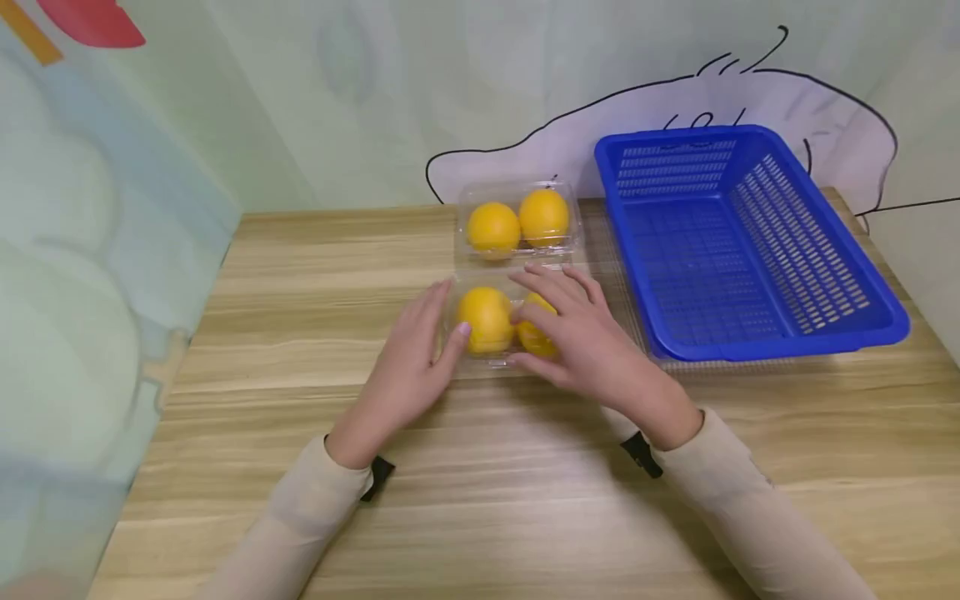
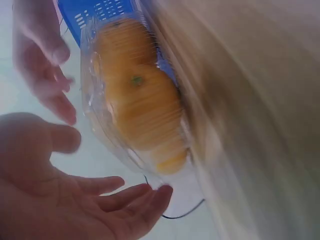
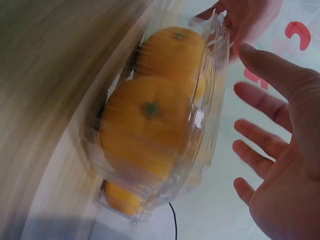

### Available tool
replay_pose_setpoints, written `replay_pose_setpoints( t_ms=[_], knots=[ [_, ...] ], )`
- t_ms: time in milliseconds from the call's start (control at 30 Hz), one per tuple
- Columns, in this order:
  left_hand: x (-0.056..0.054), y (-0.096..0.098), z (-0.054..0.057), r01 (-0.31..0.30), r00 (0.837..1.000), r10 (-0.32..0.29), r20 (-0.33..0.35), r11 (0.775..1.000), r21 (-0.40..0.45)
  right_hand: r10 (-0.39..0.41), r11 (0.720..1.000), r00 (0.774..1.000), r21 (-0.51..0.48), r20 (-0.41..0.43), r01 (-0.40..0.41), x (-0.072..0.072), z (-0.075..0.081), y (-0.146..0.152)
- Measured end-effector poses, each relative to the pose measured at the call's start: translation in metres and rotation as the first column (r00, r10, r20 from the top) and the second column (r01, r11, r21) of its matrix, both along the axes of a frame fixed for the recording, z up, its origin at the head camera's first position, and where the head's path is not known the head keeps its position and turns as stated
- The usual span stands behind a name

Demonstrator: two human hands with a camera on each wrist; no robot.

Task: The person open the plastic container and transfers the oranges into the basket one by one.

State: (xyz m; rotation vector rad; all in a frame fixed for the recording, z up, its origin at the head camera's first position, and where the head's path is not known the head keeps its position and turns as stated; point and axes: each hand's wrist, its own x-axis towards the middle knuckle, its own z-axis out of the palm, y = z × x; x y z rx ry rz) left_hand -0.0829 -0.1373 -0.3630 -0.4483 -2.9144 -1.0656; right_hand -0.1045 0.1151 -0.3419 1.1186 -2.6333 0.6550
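A clear plastic clamshell box [image 1: 497,362] with two oranges [image 1: 485,320] lies on the wooden table. Along its left side is my left hand [image 1: 405,354], fingers extended and thumb near the front left corner. Its fingertips reach the box's edge in the left wrist view; whether they touch it I cannot tell. Over the right side spreads my right hand [image 1: 581,333], partly hiding one orange. In the right wrist view, the fingers [image 3: 262,137] of this hand are loosely extended, apart from the clear box [image 3: 197,117]. Neither hand grips anything.
Directly behind stands a second clear box [image 1: 467,198] with two oranges [image 1: 543,217], against the wall. To the right is a blue slotted basket [image 1: 705,267], seemingly resting on clear plastic [image 1: 626,292]. The wooden table [image 1: 315,308] extends to the left and front.
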Motion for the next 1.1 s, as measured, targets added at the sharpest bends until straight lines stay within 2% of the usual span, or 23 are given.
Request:
replay_pose_setpoints(
  t_ms=[167, 267, 367, 433, 633, 733, 833, 1000, 1100],
  knots=[
    [0.003, -0.013, -0.003, -0.030, 0.992, 0.012, 0.129, 0.991, 0.133, 0.103, 0.995, 0.991, 0.014, -0.080, -0.103, 0.001, -0.005, -0.005],
    [0.005, -0.017, -0.004, -0.034, 0.979, -0.001, 0.203, 0.986, 0.166, 0.127, 0.991, 0.986, 0.043, -0.109, -0.123, 0.001, -0.008, -0.008],
    [0.008, -0.020, -0.005, -0.038, 0.960, -0.016, 0.281, 0.982, 0.187, 0.130, 0.991, 0.983, 0.061, -0.127, -0.123, 0.002, -0.009, -0.011],
    [0.009, -0.021, -0.006, -0.039, 0.940, -0.041, 0.339, 0.973, 0.226, 0.127, 0.991, 0.983, 0.059, -0.134, -0.120, 0.003, -0.010, -0.012],
    [0.014, -0.021, -0.006, -0.061, 0.857, -0.128, 0.499, 0.937, 0.345, 0.124, 0.992, 0.981, 0.024, -0.151, -0.122, 0.005, -0.012, -0.017],
    [0.015, -0.019, -0.006, -0.055, 0.832, -0.174, 0.526, 0.919, 0.391, 0.127, 0.992, 0.979, 0.014, -0.157, -0.126, 0.006, -0.013, -0.020],
    [0.016, -0.018, -0.008, -0.057, 0.815, -0.210, 0.540, 0.898, 0.436, 0.131, 0.991, 0.976, 0.015, -0.173, -0.131, 0.006, -0.014, -0.023],
    [0.018, -0.018, -0.012, -0.120, 0.781, -0.240, 0.577, 0.848, 0.516, 0.148, 0.989, 0.971, 0.017, -0.189, -0.147, 0.007, -0.015, -0.028],
    [0.018, -0.018, -0.014, -0.147, 0.769, -0.253, 0.587, 0.824, 0.547, 0.149, 0.989, 0.969, 0.015, -0.197, -0.149, 0.007, -0.015, -0.029]
  ],
)
